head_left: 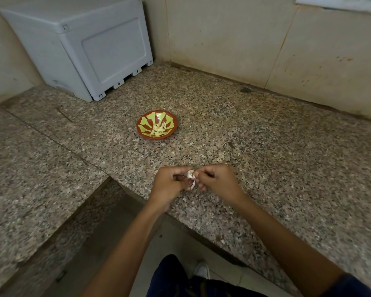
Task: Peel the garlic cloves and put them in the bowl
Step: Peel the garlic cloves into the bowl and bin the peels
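Soft, even indoor light, a bit dim and warm, with no hard glare anywhere on the speckled counter (244,136). The bowl (157,124) throws only a faint shadow toward the counter's near edge, and the hollow under the counter's left side sits darker. The wide lens bends the walls and counter edges outward toward the corners. The forearms at the bottom look smeared and soft; the middle stays fairly sharp
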